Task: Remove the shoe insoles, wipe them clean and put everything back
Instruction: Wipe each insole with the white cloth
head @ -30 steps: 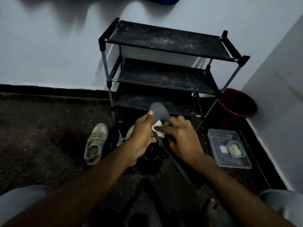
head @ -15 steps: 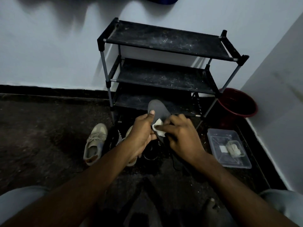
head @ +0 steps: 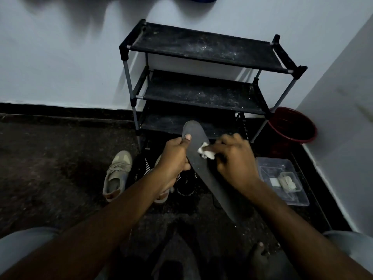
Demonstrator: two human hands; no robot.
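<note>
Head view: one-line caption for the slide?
Left hand holds a dark insole while the right hand presses a white wipe against it, before a black shoe rack.

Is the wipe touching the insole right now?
Touching. The head view shows the right hand pinching the wipe against the insole, no gap visible.

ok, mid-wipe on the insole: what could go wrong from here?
Left hand grips the insole only near its far end; the unsupported near end may flex or slip under wiping.
That free end hangs low over the speckled floor and could pick dirt back up.
Right hand pinches a small wad of wipe; easy to drop.
</note>
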